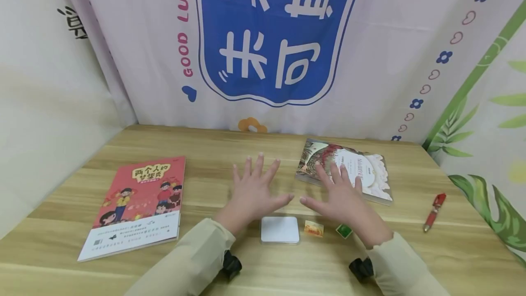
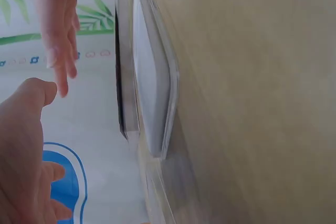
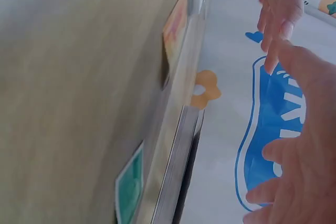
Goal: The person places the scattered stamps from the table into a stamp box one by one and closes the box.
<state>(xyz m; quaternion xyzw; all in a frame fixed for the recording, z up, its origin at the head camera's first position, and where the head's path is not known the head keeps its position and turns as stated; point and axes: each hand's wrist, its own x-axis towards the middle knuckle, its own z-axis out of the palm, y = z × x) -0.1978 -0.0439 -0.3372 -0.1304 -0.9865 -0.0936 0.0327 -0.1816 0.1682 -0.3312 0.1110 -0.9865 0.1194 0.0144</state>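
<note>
My left hand hovers with fingers spread just behind a small white flat box with a clear edge. The right hand is likewise spread, its fingertips overlapping the illustrated book in the head view. Both hands hold nothing, and their thumbs point toward each other with a gap between. To the right of the box lies a small orange-and-cream stamp-like paper. A green stamp-like piece sits further right, partly hidden by the right forearm. The left wrist view shows the white box side-on, low on the table.
A red-covered book lies at the left of the wooden table. Toward the right edge is a red pen. Printed cloth hangs behind the table and along its sides.
</note>
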